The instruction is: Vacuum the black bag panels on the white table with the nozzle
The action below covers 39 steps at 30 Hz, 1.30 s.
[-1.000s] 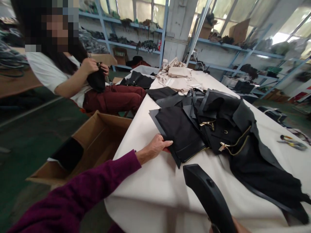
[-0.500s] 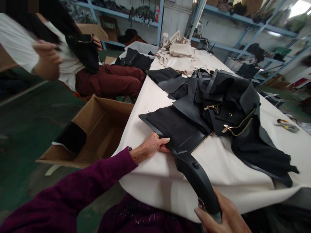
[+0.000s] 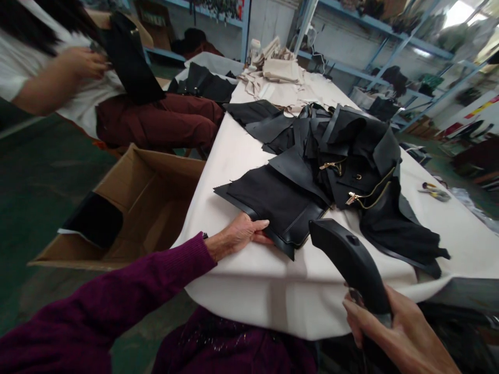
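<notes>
My left grip [image 3: 242,234] pinches the black piece [image 3: 268,197]; my right grip [image 3: 405,322] clasps the curved tool [image 3: 346,252], which could snag the piece if I swing it inward.

The station comprises one table [image 3: 312,306], one seated co-worker [image 3: 120,119] and one open cardboard box [image 3: 154,195] beside the table. Operator hands total two: one left hand [image 3: 239,235], one right hand [image 3: 397,322]. Black handheld tool [image 3: 353,254]: one. Visible gold zipper pulls [image 3: 352,198]: two. Black panels [image 3: 273,195] overlap; their exact count is indeterminable.

White table [image 3: 234,156] carries black panels [image 3: 300,174], beige pieces [image 3: 281,71], perhaps snips [image 3: 436,194].
</notes>
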Tool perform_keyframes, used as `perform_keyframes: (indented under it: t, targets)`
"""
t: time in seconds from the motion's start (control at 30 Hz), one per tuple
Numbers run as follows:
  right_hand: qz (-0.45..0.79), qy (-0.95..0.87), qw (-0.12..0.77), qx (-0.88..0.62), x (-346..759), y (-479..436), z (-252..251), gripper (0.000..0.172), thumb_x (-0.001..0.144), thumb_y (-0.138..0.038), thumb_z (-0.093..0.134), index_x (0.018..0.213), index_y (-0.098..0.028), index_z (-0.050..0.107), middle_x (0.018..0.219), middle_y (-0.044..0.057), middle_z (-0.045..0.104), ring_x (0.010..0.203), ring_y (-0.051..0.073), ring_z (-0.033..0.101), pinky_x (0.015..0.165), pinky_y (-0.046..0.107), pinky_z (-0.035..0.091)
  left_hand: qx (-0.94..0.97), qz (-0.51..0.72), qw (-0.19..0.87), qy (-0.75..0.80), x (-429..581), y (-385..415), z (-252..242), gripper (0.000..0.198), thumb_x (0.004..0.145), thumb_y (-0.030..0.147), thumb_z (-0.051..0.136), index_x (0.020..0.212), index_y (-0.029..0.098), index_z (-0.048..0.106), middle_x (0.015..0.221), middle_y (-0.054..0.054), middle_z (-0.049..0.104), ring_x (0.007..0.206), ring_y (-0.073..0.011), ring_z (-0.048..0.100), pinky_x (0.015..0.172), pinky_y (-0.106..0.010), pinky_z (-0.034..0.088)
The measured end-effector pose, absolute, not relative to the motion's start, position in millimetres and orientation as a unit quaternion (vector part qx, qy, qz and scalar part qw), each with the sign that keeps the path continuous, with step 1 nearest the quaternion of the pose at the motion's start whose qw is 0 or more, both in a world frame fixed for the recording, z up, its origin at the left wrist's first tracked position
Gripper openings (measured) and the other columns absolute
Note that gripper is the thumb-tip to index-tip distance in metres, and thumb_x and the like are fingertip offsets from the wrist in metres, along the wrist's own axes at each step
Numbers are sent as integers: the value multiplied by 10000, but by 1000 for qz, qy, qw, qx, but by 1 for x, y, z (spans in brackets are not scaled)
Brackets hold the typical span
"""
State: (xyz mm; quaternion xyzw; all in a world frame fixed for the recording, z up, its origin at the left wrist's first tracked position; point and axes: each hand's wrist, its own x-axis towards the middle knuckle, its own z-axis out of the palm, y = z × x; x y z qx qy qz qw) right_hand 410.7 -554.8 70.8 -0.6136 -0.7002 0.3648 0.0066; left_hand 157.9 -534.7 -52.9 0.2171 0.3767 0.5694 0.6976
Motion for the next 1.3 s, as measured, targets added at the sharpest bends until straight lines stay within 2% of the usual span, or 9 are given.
perform_keyframes:
  t: [0.2,0.37,0.53,0.7,0.83,0.93,1.0,1.07,1.3]
  targets:
    - [421,-706,-30,-570,410,-576,52,243,766,-419,510,774,-176,497,576,-21,528,499,121,504,474,222,402,210,566,701,381,158,-537,-50,359,721,148,666,1069,78,609,976,-160,700,774,-265,680,703,-483,570]
    - [471,-705,2,-530,384,-568,44,150,799,-315,499,820,-169,470,595,-33,524,522,114,527,491,213,413,220,554,691,410,168,-548,-49,259,699,210,715,892,42,676,866,-153,718,753,-251,677,716,-420,571]
    - [486,-681,65,-544,387,-554,51,186,815,-337,514,870,-164,476,584,-40,536,493,115,548,463,210,423,211,517,705,438,186,-578,-54,336,709,365,709,822,49,707,834,-162,723,748,-246,681,755,-392,557]
    - [434,-675,72,-593,423,-550,55,257,805,-423,506,761,-172,474,526,-30,533,486,127,535,479,230,428,395,209,807,386,183,-626,-13,329,859,409,501,837,143,694,787,-118,723,636,-189,658,571,-266,488]
    - [420,-652,77,-627,443,-550,53,290,773,-464,502,726,-180,465,514,-18,545,488,143,537,484,248,431,709,183,520,440,172,-590,37,269,897,311,462,794,201,684,693,-10,660,614,-140,579,556,-224,383]
    - [424,-646,82,-630,444,-551,49,280,763,-456,496,713,-182,464,514,-11,554,488,149,542,497,257,438,783,293,254,486,173,-508,30,239,877,258,483,1011,166,658,980,-100,656,905,-245,590,824,-313,395]
    - [427,-644,85,-629,442,-552,47,255,763,-432,492,722,-181,468,506,-16,546,488,149,544,503,256,438,791,300,233,480,175,-450,8,285,782,141,563,1056,140,644,1164,-166,570,1089,-320,502,934,-386,341]
    - [434,-640,90,-628,441,-553,46,230,761,-407,495,744,-179,468,504,-23,538,487,146,547,503,248,436,811,289,251,443,177,-405,-17,299,720,90,603,999,167,675,1146,-144,587,1102,-302,500,966,-369,327]
    - [464,-622,76,-627,444,-549,48,227,758,-403,517,781,-181,476,488,-41,523,471,137,549,472,220,421,815,273,343,379,178,-362,-9,171,725,88,581,646,193,691,714,-32,624,701,-171,529,754,-247,355]
